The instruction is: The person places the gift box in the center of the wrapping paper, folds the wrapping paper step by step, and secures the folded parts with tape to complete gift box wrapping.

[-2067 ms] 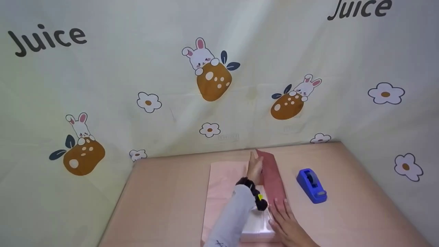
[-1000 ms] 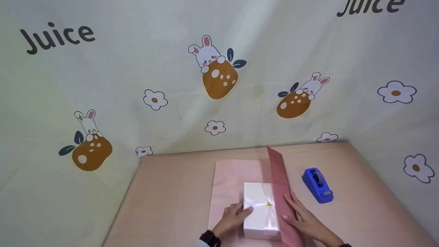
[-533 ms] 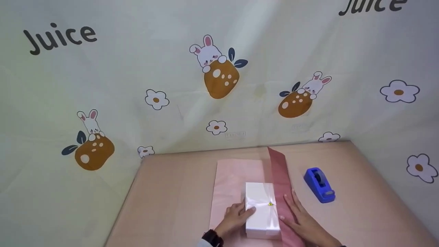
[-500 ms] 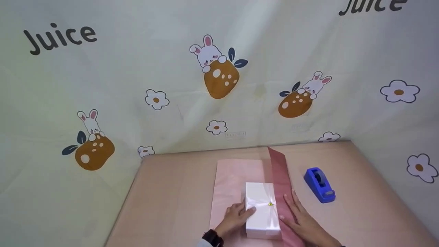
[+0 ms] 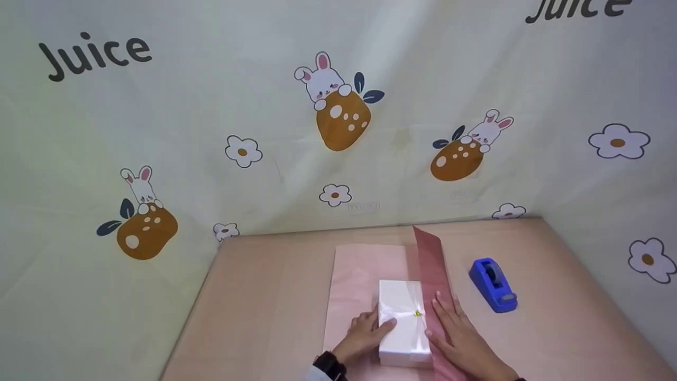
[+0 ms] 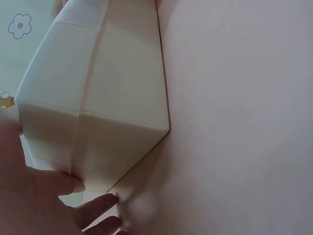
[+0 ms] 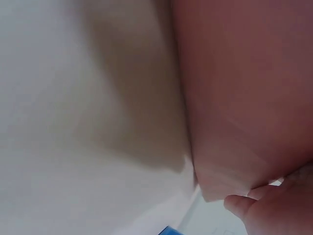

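Observation:
A white box (image 5: 402, 341) tied with a sheer white ribbon lies on a sheet of wrapping paper (image 5: 359, 272), pale pink on its upper face. My left hand (image 5: 365, 333) grips the box's left side, thumb on the lid and fingers down along the wall; the left wrist view shows the thumb and fingertips close to the box (image 6: 122, 73). On the right, the paper's dark pink side stands folded up along the box. My right hand (image 5: 463, 338) presses that flap with fingers extended, and the right wrist view shows its fingers at the flap (image 7: 244, 98).
A blue tape dispenser (image 5: 493, 286) stands right of the paper on the table (image 5: 259, 296). A printed curtain (image 5: 264, 201) with rabbits and flowers hangs behind and at both sides of the table.
My left hand has come back from the paper's far end to the box's left side. My right hand has lately moved slightly left, bringing the flap closer to the box.

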`<move>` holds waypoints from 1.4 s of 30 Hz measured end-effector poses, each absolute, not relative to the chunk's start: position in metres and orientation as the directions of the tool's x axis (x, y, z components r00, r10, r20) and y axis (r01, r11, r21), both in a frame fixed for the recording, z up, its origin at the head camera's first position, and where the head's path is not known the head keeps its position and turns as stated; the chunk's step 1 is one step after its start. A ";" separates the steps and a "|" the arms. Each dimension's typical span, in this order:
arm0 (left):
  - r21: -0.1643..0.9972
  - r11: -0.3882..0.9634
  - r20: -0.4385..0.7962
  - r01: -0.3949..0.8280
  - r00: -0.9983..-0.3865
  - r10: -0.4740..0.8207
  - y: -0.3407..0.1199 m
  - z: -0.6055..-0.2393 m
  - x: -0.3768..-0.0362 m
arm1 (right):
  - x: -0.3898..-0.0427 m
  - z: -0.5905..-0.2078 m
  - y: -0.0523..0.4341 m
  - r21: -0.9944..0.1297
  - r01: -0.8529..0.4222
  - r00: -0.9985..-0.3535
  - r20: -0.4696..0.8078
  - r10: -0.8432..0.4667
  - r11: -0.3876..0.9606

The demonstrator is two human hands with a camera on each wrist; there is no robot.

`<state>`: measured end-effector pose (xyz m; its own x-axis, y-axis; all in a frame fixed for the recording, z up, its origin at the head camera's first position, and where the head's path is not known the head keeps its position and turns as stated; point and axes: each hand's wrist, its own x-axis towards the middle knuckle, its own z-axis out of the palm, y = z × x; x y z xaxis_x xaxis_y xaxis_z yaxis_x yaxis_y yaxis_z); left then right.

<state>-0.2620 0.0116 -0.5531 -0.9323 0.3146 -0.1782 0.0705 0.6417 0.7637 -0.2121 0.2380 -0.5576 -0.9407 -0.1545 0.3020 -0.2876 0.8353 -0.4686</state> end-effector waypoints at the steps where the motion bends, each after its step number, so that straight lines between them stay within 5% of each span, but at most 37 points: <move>1: 0.763 0.643 -0.182 0.063 -0.934 0.308 0.012 -0.552 -0.263 | -0.212 -0.557 0.238 -0.478 -0.270 -0.950 0.275 -0.150 0.836; 9: 0.654 0.754 -0.044 0.052 -0.993 0.106 -0.029 -0.541 -0.279 | -0.214 -0.558 0.238 -0.505 -0.276 -0.949 0.279 -0.148 0.818; 12: 0.632 0.774 -0.112 -0.019 -0.991 0.067 -0.054 -0.538 -0.285 | -0.214 -0.559 0.239 -0.524 -0.289 -0.945 0.289 -0.151 0.801; 17: 0.696 0.712 -0.301 -0.086 -0.936 0.181 -0.080 -0.537 -0.285 | -0.215 -0.558 0.243 -0.550 -0.294 -0.945 0.290 -0.152 0.782; 23: 0.812 0.582 -0.266 -0.046 -0.916 0.299 -0.075 -0.527 -0.284 | -0.216 -0.555 0.244 -0.570 -0.302 -0.942 0.301 -0.148 0.764; 34: 0.816 0.502 0.072 0.286 -0.912 0.403 -0.031 -0.487 -0.276 | -0.217 -0.553 0.230 -0.587 -0.350 -0.921 0.356 -0.156 0.730; 42: 0.566 0.605 0.298 0.560 -0.823 0.483 -0.004 -0.499 -0.271 | -0.217 -0.552 0.218 -0.599 -0.365 -0.923 0.334 -0.191 0.713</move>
